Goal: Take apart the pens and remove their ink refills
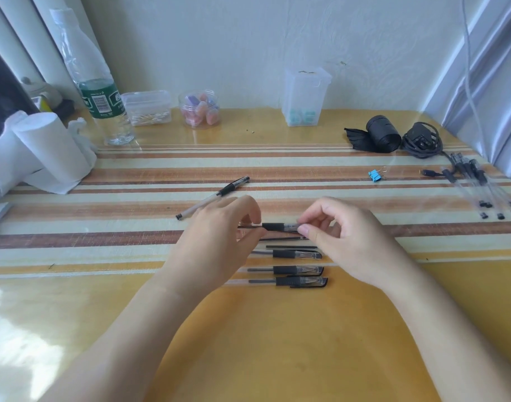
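A clear pen with a black grip (277, 227) is held level above the table between both hands. My left hand (219, 239) pinches its barrel end, and my right hand (344, 236) pinches its capped tip end. Under it lie two thin black refills (290, 246) and three more capped pens (297, 281) in a row. A white-barrelled pen (212, 197) lies apart, up and to the left.
A bundle of clear pen barrels (477, 184) lies at the right edge by a blue binder clip (374, 175). Black tape roll (383, 137) and cable (421, 140) sit behind. Bottle (103, 105), plastic containers (305, 97) and paper rolls (45, 146) line the back and left.
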